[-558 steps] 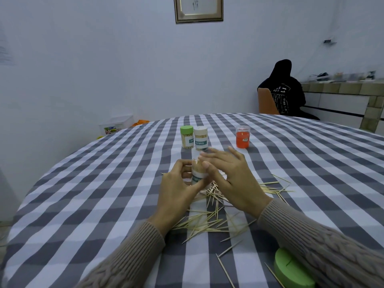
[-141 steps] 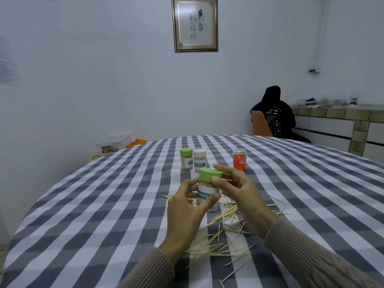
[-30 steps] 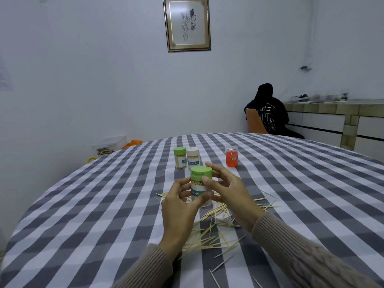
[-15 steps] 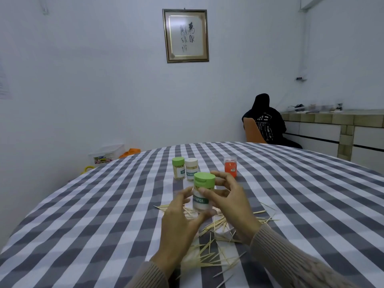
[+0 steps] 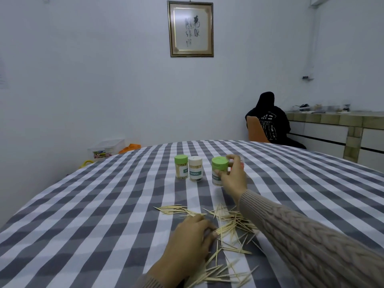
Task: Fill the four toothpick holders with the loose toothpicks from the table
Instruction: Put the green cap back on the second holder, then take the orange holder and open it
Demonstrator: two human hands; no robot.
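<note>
The right hand [image 5: 232,177] is reaching to the far side of the worktop [image 5: 83,204], its fingers and thumb curling round a green-lidded toothpick holder [image 5: 218,172] that is standing upright at, or just above, the checked cloth; whether its base is resting on the cloth cannot be told. That holder is sitting just to the right of two others, a green-lidded one [image 5: 181,167] and a white-lidded one [image 5: 195,168], which are standing side by side and touching or nearly so. Behind the reaching fingers an orange holder [image 5: 241,163] is mostly hidden, showing only a sliver at the hand's far right edge.

The left hand [image 5: 191,242] is lying near the body, fingers bending down onto the cloth, fingertips touching the left fringe of the loose toothpicks [image 5: 232,227]; whether it is pinching any cannot be told. The picks are spreading in a scatter from the middle towards the near right, long axes pointing every way, many running under the right sleeve [image 5: 301,235].

The orange holder seems to be the one needing filling next, and it is lying just beyond the right hand, which is nearer to it; the green-lidded holder in that hand is standing between, so it would need clearing first. The left hand is the nearer one to the picks
</note>
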